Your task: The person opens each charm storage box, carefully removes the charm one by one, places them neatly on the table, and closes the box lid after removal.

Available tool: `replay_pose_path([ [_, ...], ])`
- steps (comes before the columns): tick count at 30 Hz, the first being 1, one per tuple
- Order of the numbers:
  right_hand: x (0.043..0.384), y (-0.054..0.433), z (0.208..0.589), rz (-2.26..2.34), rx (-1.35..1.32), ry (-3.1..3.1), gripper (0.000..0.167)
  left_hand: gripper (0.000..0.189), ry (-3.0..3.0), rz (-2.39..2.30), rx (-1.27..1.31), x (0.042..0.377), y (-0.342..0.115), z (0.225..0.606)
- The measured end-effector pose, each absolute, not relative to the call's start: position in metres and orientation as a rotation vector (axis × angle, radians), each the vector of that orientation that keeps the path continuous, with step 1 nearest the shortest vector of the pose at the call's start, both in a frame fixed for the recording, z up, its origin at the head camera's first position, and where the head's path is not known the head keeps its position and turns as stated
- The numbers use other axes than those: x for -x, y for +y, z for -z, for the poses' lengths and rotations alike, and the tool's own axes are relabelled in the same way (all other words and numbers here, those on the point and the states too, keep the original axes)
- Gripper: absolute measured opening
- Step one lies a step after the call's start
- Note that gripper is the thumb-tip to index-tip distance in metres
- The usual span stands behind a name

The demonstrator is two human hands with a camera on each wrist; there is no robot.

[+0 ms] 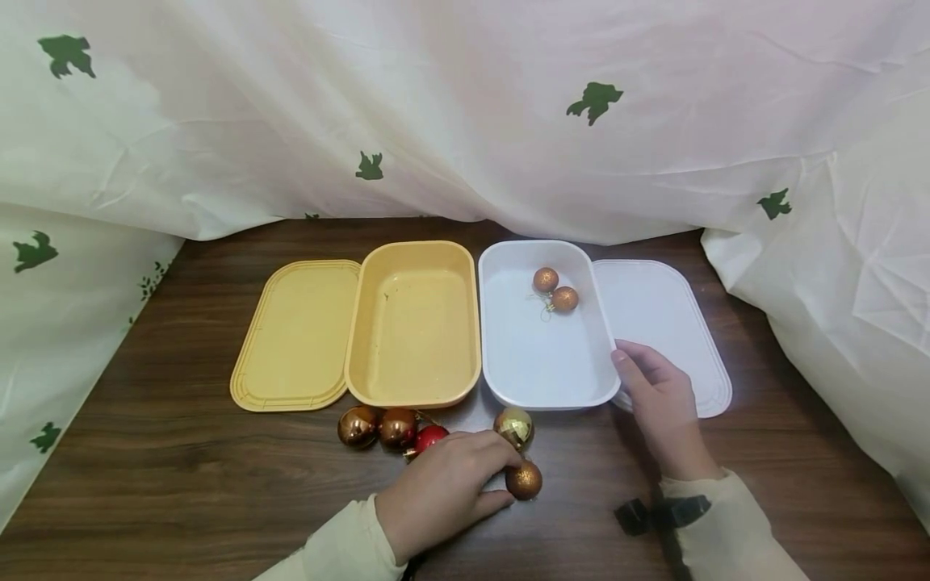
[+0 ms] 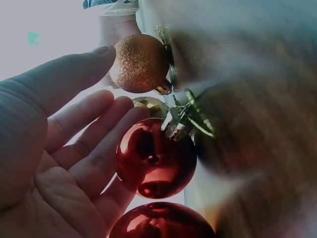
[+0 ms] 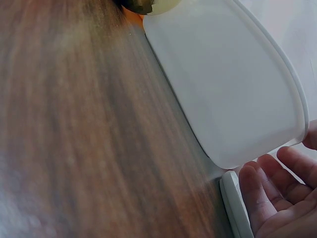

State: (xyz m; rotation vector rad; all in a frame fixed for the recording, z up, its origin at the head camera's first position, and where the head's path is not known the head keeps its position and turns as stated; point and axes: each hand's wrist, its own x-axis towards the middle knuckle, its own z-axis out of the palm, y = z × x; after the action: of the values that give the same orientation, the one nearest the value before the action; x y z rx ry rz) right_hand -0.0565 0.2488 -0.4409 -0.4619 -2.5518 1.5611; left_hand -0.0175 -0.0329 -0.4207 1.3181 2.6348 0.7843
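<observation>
In the head view my left hand (image 1: 454, 484) is low over the table, its thumb and index fingertips right at a copper glitter bauble (image 1: 524, 480). The left wrist view shows the thumb reaching to that glitter bauble (image 2: 140, 63) while the other fingers spread loosely behind a shiny red bauble (image 2: 157, 157). A faceted gold bauble (image 1: 514, 428) lies just beyond. My right hand (image 1: 664, 403) grips the near right corner of the white box (image 1: 552, 399), thumb over the rim and fingers against the outer wall. Inside the box lie two copper glitter baubles (image 1: 564, 298).
Left of the white box stands a yellow box (image 1: 414, 339), with a yellow lid (image 1: 301, 335) beside it. A white lid (image 1: 664, 323) lies to the right, partly behind my hand. Two shiny brown baubles (image 1: 358, 427) sit before the yellow box. White cloth (image 1: 472, 105) hangs behind.
</observation>
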Motion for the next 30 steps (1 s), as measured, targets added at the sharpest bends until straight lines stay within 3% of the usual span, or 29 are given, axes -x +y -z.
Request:
replay_pose_path([
  [18, 0.056, 0.249, 0.44, -1.59, 0.453, -2.54, 0.053, 0.034, 2.571, -1.235, -1.194, 0.025, -0.038, 0.411],
  [30, 0.055, 0.25, 0.44, -1.599, 0.469, -2.545, 0.054, 0.034, 2.584, -1.528, -0.905, 0.053, -0.034, 0.377],
])
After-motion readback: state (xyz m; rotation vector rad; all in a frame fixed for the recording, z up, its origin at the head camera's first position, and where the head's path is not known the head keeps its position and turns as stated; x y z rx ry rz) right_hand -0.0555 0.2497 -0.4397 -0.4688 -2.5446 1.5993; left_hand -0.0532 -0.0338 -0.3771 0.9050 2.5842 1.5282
